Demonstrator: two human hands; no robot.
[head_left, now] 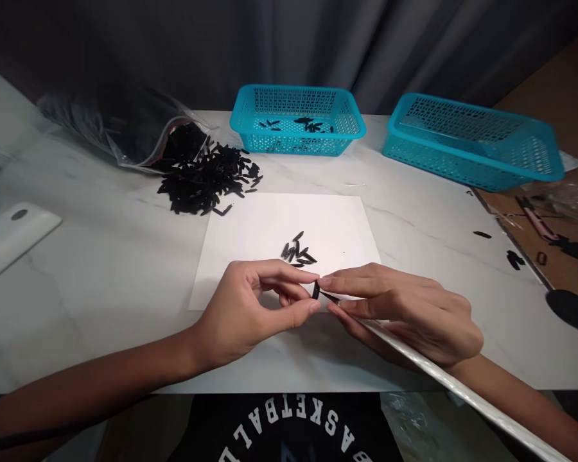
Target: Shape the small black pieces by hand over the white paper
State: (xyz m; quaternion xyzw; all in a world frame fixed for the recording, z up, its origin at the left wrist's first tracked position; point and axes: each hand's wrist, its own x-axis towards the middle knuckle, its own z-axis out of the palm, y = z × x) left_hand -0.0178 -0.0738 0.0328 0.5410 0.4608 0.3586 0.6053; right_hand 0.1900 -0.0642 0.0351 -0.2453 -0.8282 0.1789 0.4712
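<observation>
My left hand (250,308) pinches a small black strip-like piece (316,290) upright between thumb and index finger, over the front edge of a white sheet (231,244). Close on its right, my right hand (409,308) is closed around a long, slim, pale-handled tool (443,377) with a dark pointed tip. That tip lies beside the black piece; whether they touch I cannot tell. The handle runs down to the lower right, out of view. Just beyond my fingers, several loose black pieces (298,251) lie on the sheet.
A clear bag (120,128) spills a heap of black pieces (209,179) at the back left. Two blue baskets (298,145) (467,168) stand along the back, the left one with black pieces inside. A pink-handled cutter (534,218) lies right; a white object (17,237) lies left.
</observation>
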